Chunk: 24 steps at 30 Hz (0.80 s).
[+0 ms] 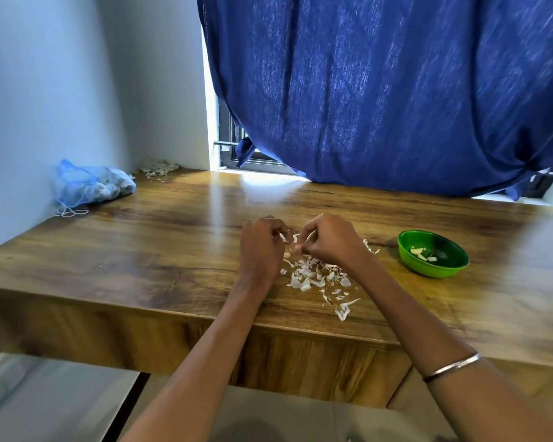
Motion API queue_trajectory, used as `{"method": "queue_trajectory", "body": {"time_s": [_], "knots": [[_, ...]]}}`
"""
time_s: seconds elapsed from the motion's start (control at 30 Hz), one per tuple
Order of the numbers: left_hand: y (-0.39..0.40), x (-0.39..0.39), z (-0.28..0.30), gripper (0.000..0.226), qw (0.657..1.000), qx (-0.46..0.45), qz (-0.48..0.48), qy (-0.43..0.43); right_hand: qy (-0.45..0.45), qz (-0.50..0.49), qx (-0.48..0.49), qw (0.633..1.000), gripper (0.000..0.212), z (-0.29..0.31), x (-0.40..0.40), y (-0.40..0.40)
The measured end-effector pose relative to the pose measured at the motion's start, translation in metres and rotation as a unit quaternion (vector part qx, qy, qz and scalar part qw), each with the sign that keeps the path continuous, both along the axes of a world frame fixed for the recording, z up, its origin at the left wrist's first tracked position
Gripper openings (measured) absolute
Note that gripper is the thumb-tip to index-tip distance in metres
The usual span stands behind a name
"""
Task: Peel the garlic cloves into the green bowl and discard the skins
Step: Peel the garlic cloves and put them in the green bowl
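the table [160,237] is warm brown wood with darker streaked grain; the bowl [433,254] is bright green, glossy, with pale cream cloves [421,254] inside; the skins [313,277] on the table are papery white with a faint pink tint; the curtain [380,90] is deep blue with a fine lighter weave; the bag [90,183] in the corner is translucent light blue; the wall [45,90] is pale bluish white; the bangle [452,366] is silver.

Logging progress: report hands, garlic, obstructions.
Both hands, left hand and right hand, pinching one garlic clove. Few cloves in green bowl. Skins underneath. Nothing blocking.
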<state>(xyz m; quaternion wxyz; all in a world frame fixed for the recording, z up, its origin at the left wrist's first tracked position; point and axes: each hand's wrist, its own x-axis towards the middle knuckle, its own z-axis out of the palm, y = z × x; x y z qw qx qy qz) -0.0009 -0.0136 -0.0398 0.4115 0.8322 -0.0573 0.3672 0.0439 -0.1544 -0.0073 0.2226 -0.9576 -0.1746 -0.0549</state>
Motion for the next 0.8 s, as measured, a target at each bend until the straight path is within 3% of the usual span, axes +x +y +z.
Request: {"method": "queue_trajectory", "body": {"time_s": [0.13,0.3,0.4,0.63,0.73,0.8], "knots": [[0.001,-0.007,0.001,0.035,0.998,-0.066,-0.001,-0.021,0.006,0.002,0.062,0.998,0.003,0.006,0.001,-0.014],[-0.001,-0.005,0.0,0.036,0.996,-0.088,-0.003,-0.03,0.01,0.007,0.037,0.999,0.024,0.007,-0.002,-0.014],[-0.002,-0.005,0.002,0.034,0.994,-0.1,0.023,-0.03,-0.016,0.017,0.057,0.998,0.025,0.006,-0.007,-0.001],[0.0,-0.001,-0.002,0.021,0.996,-0.067,0.065,0.014,-0.013,0.011,-0.025,1.0,0.008,-0.004,-0.012,0.026],[0.002,0.0,-0.004,0.02,0.996,-0.047,0.069,0.037,-0.022,0.018,0.011,1.0,0.01,-0.002,-0.012,0.022],[0.001,-0.001,-0.005,0.034,0.997,-0.02,0.056,0.047,-0.024,0.008,0.068,0.997,0.014,0.002,-0.011,0.013]]}}
